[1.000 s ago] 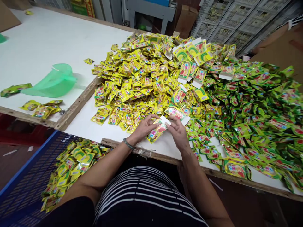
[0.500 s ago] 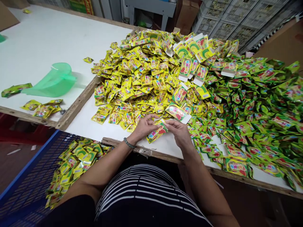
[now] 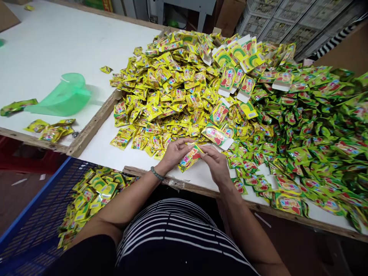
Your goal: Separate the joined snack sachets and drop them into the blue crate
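Near the table's front edge, a small yellow-green box (image 3: 189, 159) with a red fruit picture is held between both hands. My left hand (image 3: 176, 154) pinches its upper left part. The fingers of my right hand (image 3: 214, 160) are closed on its upper right end. Just beyond the hands lies a pile of yellow packets (image 3: 172, 92). A pile of green packets (image 3: 304, 126) spreads to the right. Several open boxes (image 3: 237, 57) rest on top of the piles, and one more open box (image 3: 215, 135) lies right behind my right hand.
A blue crate (image 3: 34, 214) with filled boxes stands at the lower left. On the white table (image 3: 71, 34) are a green plastic scoop (image 3: 64, 96) and loose packets. Wooden strips (image 3: 94, 124) edge the work area. Stacked crates (image 3: 276, 19) stand behind.
The held box has tilted more upright between my fingers. A green packet now shows beside my right wrist at the table edge. The view has shifted slightly.
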### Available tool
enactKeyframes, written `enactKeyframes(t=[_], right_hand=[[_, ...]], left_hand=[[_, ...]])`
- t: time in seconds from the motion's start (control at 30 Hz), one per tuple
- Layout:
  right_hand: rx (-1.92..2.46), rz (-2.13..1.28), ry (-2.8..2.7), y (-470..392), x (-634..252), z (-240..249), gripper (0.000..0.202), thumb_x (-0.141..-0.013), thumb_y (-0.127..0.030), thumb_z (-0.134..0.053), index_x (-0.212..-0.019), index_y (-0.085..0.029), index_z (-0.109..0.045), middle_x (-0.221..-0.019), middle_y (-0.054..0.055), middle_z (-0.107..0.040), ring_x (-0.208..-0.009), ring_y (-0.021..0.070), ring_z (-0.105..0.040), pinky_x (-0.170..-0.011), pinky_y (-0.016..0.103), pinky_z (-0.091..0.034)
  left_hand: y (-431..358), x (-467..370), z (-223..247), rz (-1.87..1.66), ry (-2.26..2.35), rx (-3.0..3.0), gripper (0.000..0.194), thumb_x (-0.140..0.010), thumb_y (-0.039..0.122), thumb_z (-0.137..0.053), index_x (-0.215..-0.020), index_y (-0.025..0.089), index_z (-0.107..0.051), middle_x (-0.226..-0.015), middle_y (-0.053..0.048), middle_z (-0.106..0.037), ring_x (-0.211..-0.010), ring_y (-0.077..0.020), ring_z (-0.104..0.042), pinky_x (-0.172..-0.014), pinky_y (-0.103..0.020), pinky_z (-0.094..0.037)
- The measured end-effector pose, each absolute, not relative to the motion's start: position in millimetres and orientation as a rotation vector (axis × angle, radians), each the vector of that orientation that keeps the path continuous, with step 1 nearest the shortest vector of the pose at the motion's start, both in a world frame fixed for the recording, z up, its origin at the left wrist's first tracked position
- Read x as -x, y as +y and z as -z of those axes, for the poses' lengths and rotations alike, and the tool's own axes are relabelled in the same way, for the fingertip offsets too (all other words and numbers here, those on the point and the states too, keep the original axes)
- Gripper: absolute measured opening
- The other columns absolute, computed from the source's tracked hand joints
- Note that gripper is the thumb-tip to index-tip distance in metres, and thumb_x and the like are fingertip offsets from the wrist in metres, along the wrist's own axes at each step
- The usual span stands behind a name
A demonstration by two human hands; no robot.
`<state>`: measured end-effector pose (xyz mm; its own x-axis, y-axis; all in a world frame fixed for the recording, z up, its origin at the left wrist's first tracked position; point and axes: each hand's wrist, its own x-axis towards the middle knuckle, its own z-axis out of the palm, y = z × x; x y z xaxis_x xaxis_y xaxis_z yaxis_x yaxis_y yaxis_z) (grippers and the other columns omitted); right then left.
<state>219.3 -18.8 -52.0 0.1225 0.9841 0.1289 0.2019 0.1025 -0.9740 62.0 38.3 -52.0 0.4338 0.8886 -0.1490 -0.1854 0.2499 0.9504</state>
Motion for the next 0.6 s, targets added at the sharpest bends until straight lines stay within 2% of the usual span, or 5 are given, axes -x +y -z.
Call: enactKeyframes(t=[0.17, 0.3, 0.47, 0.53, 0.6], right_hand=[[1.541, -0.467, -1.289, -30.3, -182.9, 56.9, 0.033, -0.086, -0.036, -0.059, -0.115, -0.023, -0.069, -0.105, 0.010, -0.068, -0.095, 0.0232, -0.059, -0.089, 0.043, -0.047], [1.471, -0.544, -1.452, -24.4, -185.4, 50.6, 0.027, -0.091, -0.037, -0.053, -0.106, -0.025, -0.070, -0.103, 0.009, -0.069, -0.096, 0.0227, -0.061, -0.086, 0.039, -0.050], [1.743, -0.052, -1.550, 0.1, -244.1, 52.1, 0.060, -0.083, -0.049, -0.062, -0.134, -0.020, -0.052, -0.137, 0.017, -0.051, -0.125, 0.0360, -0.043, -0.104, 0.057, -0.033], [1.864, 0.014, -1.578, 8.5, -267.5, 57.9, 0.064, -0.082, -0.048, -0.062, -0.138, -0.020, -0.048, -0.139, 0.018, -0.049, -0.126, 0.0396, -0.039, -0.103, 0.061, -0.029], [1.897, -0.020, -1.621, 11.7, -278.1, 62.9, 0.060, -0.084, -0.044, -0.061, -0.137, -0.018, -0.049, -0.132, 0.018, -0.055, -0.122, 0.0391, -0.042, -0.101, 0.059, -0.031]], left_hand=[[36.7, -66.2, 54.9, -0.928, 0.863, -1.057, 0.050, -0.070, 0.045, -0.076, -0.107, 0.014, -0.065, -0.053, 0.006, -0.050, -0.045, -0.0055, -0.038, -0.047, -0.019, -0.028], [33.4, -39.3, 25.3, -0.819, 0.985, -1.238, 0.049, -0.073, 0.047, -0.071, -0.109, 0.015, -0.065, -0.052, 0.005, -0.050, -0.044, -0.0069, -0.038, -0.045, -0.020, -0.027], [18.7, 84.5, -40.4, -0.112, 1.303, -1.905, 0.035, -0.078, 0.051, -0.060, -0.096, 0.023, -0.072, -0.057, 0.003, -0.064, -0.047, -0.0090, -0.049, -0.051, -0.021, -0.034], [9.6, 132.1, -56.3, 0.236, 1.417, -1.964, 0.036, -0.081, 0.052, -0.055, -0.103, 0.027, -0.070, -0.057, 0.006, -0.066, -0.050, -0.0103, -0.055, -0.055, -0.021, -0.036], [3.4, 153.2, -61.4, 0.204, 1.533, -2.082, 0.038, -0.076, 0.055, -0.060, -0.104, 0.032, -0.071, -0.064, 0.007, -0.071, -0.056, -0.0160, -0.062, -0.059, -0.026, -0.042]])
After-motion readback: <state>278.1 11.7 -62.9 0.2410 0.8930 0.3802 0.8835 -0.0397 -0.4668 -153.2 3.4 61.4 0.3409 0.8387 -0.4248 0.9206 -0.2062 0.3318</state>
